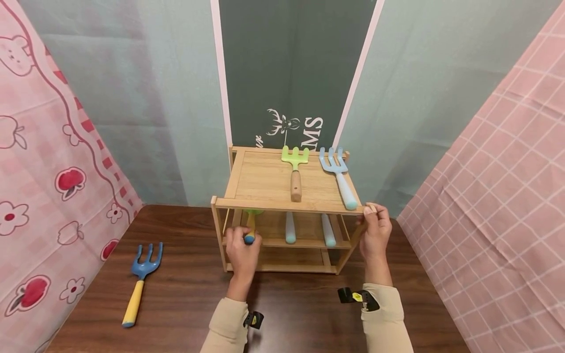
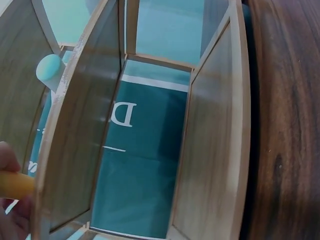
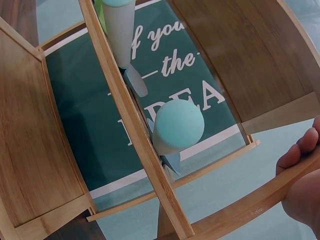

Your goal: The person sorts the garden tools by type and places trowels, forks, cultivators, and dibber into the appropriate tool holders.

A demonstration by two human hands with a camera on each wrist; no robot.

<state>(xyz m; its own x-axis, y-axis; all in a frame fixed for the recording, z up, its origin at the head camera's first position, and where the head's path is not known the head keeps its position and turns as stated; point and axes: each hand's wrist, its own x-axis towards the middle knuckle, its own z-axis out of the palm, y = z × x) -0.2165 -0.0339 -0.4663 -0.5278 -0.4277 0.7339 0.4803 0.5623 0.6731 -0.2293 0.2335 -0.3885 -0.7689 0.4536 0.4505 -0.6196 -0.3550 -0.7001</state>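
My left hand [image 1: 244,252] pinches the blue-tipped yellow handle of a garden tool [image 1: 251,224] at the left of the middle shelf. The tool's green head is mostly hidden under the top board. In the left wrist view, fingers [image 2: 7,159] wrap the yellow handle [image 2: 17,185]. With thumb and fingers, my right hand [image 1: 376,230] grips the top right front corner of the wooden rack [image 1: 260,202]. Two pale handles with turquoise ends, one central [image 1: 290,228] and one to the right [image 1: 328,230], lie on the same middle shelf.
On the top board rest a green hand fork [image 1: 295,169] with a wooden handle and a light blue fork [image 1: 337,171]. A blue fork with a yellow handle [image 1: 140,282] lies on the brown table [image 1: 176,294] at left. Curtains stand behind and at both sides.
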